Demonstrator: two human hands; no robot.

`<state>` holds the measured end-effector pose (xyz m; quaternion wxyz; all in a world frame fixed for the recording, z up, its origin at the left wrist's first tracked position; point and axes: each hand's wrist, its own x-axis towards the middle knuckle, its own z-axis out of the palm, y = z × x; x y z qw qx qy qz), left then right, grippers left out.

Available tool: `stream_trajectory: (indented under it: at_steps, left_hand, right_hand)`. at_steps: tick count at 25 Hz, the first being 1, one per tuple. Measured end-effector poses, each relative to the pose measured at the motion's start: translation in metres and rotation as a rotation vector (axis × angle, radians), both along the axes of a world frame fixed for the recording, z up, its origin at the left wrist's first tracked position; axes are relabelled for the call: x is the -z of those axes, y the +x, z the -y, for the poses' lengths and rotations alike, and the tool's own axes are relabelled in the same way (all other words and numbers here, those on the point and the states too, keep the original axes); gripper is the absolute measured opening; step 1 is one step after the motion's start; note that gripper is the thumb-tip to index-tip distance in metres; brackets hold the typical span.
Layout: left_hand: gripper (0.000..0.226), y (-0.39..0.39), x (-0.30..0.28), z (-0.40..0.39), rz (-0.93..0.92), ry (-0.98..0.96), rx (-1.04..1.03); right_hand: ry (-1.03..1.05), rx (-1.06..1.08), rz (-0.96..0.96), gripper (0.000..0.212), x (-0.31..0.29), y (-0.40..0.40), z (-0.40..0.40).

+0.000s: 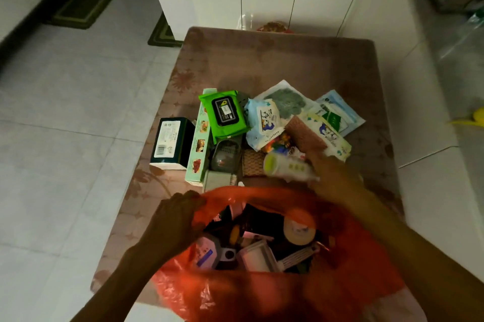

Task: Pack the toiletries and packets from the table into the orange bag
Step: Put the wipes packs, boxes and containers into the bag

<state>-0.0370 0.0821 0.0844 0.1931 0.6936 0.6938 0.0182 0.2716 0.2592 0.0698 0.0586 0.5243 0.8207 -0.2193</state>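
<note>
So, left hand pinching rim of orange bag, holding mouth open at table's near edge. Right hand gripping white bottle with yellow-green cap, blurry, just above remaining packets.

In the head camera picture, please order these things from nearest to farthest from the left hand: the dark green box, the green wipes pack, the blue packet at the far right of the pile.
From the left hand, which grips the orange bag rim:
1. Dark green box, at the table's left edge.
2. Green wipes pack, in the middle, on top of the pile.
3. Blue packet, at the far right.
</note>
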Motion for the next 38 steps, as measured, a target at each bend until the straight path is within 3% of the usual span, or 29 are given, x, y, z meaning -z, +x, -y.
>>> stream_trajectory:
  at_steps: [4,6,10,12,18,21,23,28,32,38]
  left_hand:
    - [0.072,0.017,-0.005,-0.008,0.212,0.092,-0.065]
    - [0.078,0.024,-0.008,-0.009,0.263,0.114,-0.084]
    - [0.079,0.025,-0.009,-0.009,0.352,0.142,-0.059]
    - [0.079,0.02,-0.007,-0.011,0.417,0.147,-0.031]
    - [0.086,0.007,-0.006,-0.013,0.566,0.166,0.002]
    - [0.089,0.005,-0.004,-0.01,0.683,0.138,-0.041]
    - [0.086,0.006,-0.005,-0.008,0.681,0.143,-0.059]
    - [0.08,0.017,-0.003,-0.003,0.626,0.156,-0.024]
    - [0.079,0.023,-0.006,-0.004,0.601,0.146,-0.045]
    - [0.075,0.024,-0.011,-0.008,0.554,0.201,-0.066]
  right_hand:
    - [-0.051,0.595,-0.828,0.066,-0.083,0.019,0.031]
    - [-0.083,0.647,-1.039,0.077,-0.101,0.025,0.067]
    - [-0.234,0.335,-0.767,0.064,-0.09,-0.004,0.115]
    - [-0.162,0.12,-0.736,0.057,-0.08,-0.035,0.127]
    - [-0.095,0.109,-0.492,0.052,-0.063,-0.048,0.136]
    - [-0.15,0.022,-0.031,0.066,-0.014,-0.037,0.149]
    - [-0.181,-0.022,0.15,0.071,0.018,-0.032,0.158]
    - [0.119,-0.052,0.109,0.066,0.04,-0.039,0.172]
    - [0.11,-0.286,0.097,0.066,0.056,-0.052,0.184]
    - [0.042,-0.037,0.15,0.072,0.059,-0.05,0.16]
